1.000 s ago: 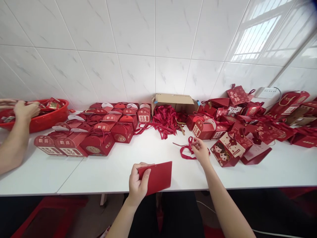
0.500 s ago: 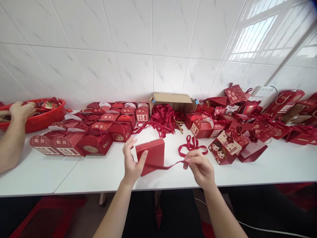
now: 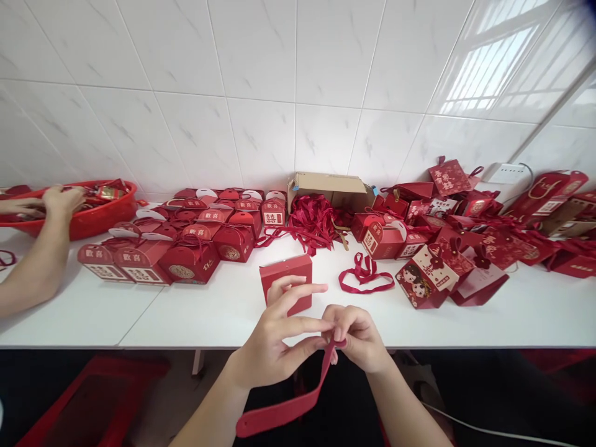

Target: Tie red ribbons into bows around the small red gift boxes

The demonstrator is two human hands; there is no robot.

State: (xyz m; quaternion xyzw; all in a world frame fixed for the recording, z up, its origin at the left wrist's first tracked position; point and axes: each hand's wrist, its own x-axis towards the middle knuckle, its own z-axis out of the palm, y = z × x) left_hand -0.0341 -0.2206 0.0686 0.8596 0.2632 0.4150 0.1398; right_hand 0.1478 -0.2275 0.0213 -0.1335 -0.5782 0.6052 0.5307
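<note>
In front of the table edge, my right hand (image 3: 356,338) pinches one end of a red strap (image 3: 279,413). The strap hangs down to the left, and its free end is rounded with a small hole. My left hand (image 3: 284,332) meets the right one there, its thumb and a fingertip closed at the strap while its other fingers stretch out. Behind my left fingers a plain red box (image 3: 298,267) stands on the table, partly hidden and apart from the grip. A loop of red ribbon (image 3: 365,279) lies to the box's right.
Several red gift boxes (image 3: 189,264) stand in rows at left. An open carton (image 3: 330,182) by the wall has a heap of red ribbons (image 3: 311,220) before it. More boxes (image 3: 428,276) crowd the right. Another person's hands (image 3: 63,198) are over a red basin (image 3: 100,217).
My left hand has let go of the red box, which stands on the table. Both hands have come together nearer me at the strap, whose free end hangs lower left.
</note>
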